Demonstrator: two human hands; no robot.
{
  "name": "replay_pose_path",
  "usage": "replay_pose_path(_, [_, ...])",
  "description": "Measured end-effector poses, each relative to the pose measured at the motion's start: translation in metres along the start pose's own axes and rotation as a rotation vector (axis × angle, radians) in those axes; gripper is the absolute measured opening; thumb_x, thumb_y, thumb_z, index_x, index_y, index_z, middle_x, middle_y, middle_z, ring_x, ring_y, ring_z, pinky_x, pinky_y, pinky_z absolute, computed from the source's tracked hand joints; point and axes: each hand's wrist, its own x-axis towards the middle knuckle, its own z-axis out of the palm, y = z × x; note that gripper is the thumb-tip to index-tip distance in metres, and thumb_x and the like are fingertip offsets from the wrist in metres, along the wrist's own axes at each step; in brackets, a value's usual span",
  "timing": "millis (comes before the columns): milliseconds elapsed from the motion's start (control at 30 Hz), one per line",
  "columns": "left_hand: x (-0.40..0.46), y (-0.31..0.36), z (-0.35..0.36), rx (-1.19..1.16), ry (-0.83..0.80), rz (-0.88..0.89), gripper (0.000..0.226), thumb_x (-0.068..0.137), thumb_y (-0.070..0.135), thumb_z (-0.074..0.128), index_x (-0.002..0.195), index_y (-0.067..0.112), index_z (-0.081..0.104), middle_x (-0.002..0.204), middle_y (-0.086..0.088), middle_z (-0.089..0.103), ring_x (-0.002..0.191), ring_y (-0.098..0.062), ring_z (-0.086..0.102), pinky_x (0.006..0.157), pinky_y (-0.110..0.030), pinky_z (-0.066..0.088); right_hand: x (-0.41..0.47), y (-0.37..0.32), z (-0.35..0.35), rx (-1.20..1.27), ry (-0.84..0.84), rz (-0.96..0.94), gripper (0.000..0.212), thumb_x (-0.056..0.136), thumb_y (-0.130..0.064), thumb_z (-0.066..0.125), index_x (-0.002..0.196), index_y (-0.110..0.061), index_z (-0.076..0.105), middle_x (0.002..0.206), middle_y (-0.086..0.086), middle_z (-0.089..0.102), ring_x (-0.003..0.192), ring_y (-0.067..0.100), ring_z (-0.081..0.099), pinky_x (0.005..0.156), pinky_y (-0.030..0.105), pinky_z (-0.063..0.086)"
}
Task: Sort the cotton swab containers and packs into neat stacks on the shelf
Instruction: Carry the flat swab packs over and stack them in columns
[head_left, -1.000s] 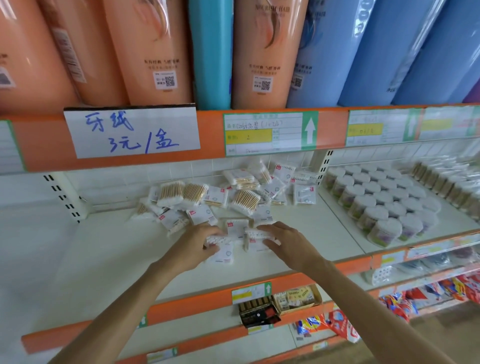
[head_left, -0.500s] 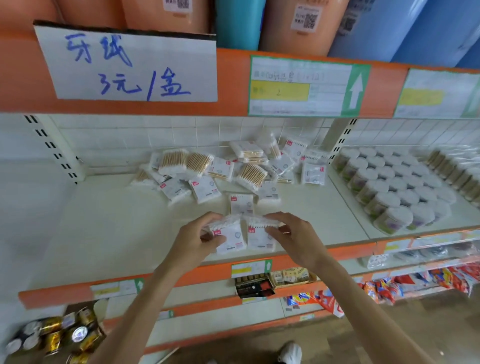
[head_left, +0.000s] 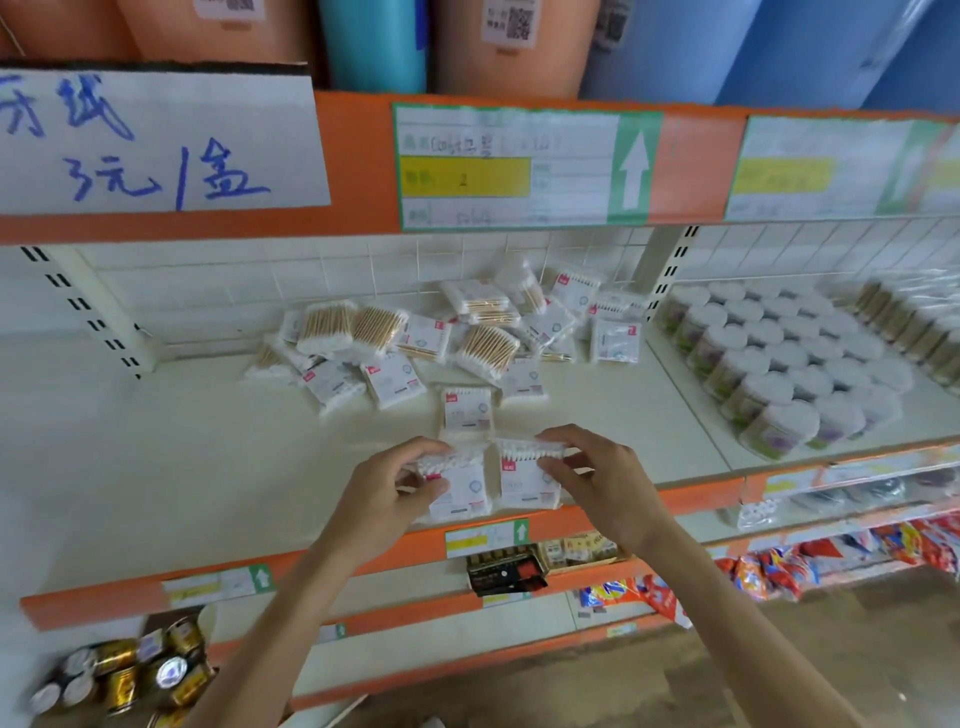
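Lifted off the shelf (head_left: 218, 467), both hands' white labelled packs (head_left: 470, 488) touch.

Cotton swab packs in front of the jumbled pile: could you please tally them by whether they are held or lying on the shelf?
Held in the left hand: 1, the left pack
Held in the right hand: 1, the right pack
Lying flat on the shelf: 1, the loose pack
Total: 3
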Motion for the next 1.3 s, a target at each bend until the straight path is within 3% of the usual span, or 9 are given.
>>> replay_pose_path(167, [0.009,0.02,0.031,0.008,-0.051,-0.003,0.028,0.091,0.015,0.072,0.111,0.034,0.068,0.108,0.018,0.071,0.083,-0.01,0.071,0.075,-0.02,0.053,-0.016,0.021,-0.032,0.008,0.02,0.008,0.02,0.098,-0.025,0.064,0.118,-0.028,0.065,0.106,-0.014,0.069,0.088,-0.001,0.069,0.063,0.009,0.048])
replay_pose_path(467, [0.056,0.094,0.167,0.067,-0.273,0.125,0.038,0.09,0.014,0.073,0.104,0.048,0.064,0.104,0.031,0.067,0.088,-0.003,0.069,0.076,-0.014,0.05,-0.098,0.107,-0.139,0.024,0.224,0.127,0.02,0.097,-0.025,0.066,0.118,-0.025,0.067,0.102,-0.022,0.067,0.087,0.005,0.07,0.073,0.015,0.049])
replay_pose_path(600, [0.069,0.134,0.251,0.046,-0.396,0.151,0.034,0.091,0.01,0.072,0.104,0.041,0.065,0.085,0.026,0.071,0.081,-0.001,0.07,0.069,-0.014,0.048,-0.143,0.152,-0.204,0.032,0.331,0.209,0.019,0.098,-0.027,0.064,0.117,-0.027,0.066,0.096,-0.022,0.07,0.084,0.003,0.07,0.074,0.02,0.052])
replay_pose_path(700, [0.079,0.164,0.317,0.002,-0.456,0.167,0.032,0.09,0.007,0.072,0.106,0.034,0.067,0.071,0.021,0.069,0.068,0.001,0.065,0.066,-0.011,0.044,-0.178,0.185,-0.251,-0.018,0.408,0.263,0.018,0.098,-0.023,0.065,0.115,-0.029,0.065,0.082,-0.038,0.064,0.076,-0.004,0.067,0.069,0.011,0.045])
replay_pose_path(800, [0.09,0.196,0.38,-0.021,-0.506,0.243,0.033,0.089,0.005,0.073,0.104,0.035,0.07,0.081,0.016,0.07,0.071,0.005,0.064,0.069,-0.006,0.042,-0.218,0.214,-0.295,-0.086,0.487,0.298,0.018,0.098,-0.021,0.065,0.115,-0.024,0.066,0.077,-0.038,0.061,0.073,-0.005,0.064,0.067,0.011,0.044])
replay_pose_path(933, [0.1,0.228,0.45,-0.028,-0.574,0.323,0.033,0.088,0.009,0.074,0.103,0.038,0.071,0.103,0.02,0.072,0.082,-0.011,0.071,0.076,-0.02,0.054,-0.265,0.24,-0.347,-0.165,0.562,0.343,0.018,0.097,-0.02,0.065,0.115,-0.025,0.066,0.084,-0.041,0.06,0.072,-0.007,0.062,0.069,0.01,0.044])
replay_pose_path(1033, [0.106,0.246,0.489,-0.01,-0.619,0.343,0.029,0.09,0.017,0.074,0.109,0.037,0.069,0.097,0.007,0.075,0.081,-0.013,0.072,0.079,-0.027,0.056,-0.285,0.251,-0.378,-0.179,0.618,0.365,0.018,0.097,-0.017,0.065,0.113,-0.026,0.065,0.083,-0.037,0.062,0.072,-0.002,0.065,0.067,0.012,0.046])
replay_pose_path(1167, [0.119,0.261,0.522,-0.003,-0.654,0.367,0.032,0.09,0.019,0.073,0.105,0.046,0.066,0.101,0.021,0.073,0.086,-0.006,0.071,0.076,-0.021,0.055,-0.291,0.267,-0.405,-0.172,0.644,0.363,0.016,0.099,-0.017,0.063,0.114,-0.02,0.064,0.081,-0.021,0.064,0.07,0.008,0.067,0.064,0.023,0.053])
replay_pose_path(1300, [0.142,0.266,0.546,0.0,-0.658,0.349,0.03,0.091,0.021,0.072,0.108,0.045,0.065,0.104,0.012,0.074,0.084,-0.007,0.072,0.072,-0.024,0.055,-0.279,0.29,-0.426,-0.172,0.626,0.37,0.015,0.099,-0.018,0.062,0.114,-0.021,0.064,0.081,-0.025,0.062,0.072,0.002,0.065,0.064,0.016,0.047])
